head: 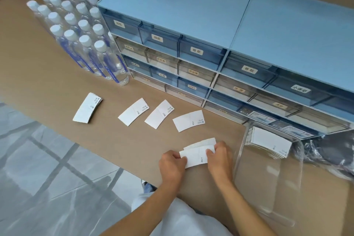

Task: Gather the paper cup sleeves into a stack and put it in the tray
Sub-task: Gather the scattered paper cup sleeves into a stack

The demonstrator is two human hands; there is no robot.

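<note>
Sleeves being squared into a stack
A few sleeves (pixel 196 156) are pinched by the left hand (pixel 172 163) and right hand (pixel 218 156); edges should be aligned before the tray (pixel 268 193)

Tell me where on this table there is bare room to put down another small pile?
Bare table lies in front of the water bottles, left of the leftmost sleeve pile. The clear tray is bare in its near half; a stack fills its far end. It is crowded along the row of loose sleeves before the drawer cabinet, and around both hands.
</note>
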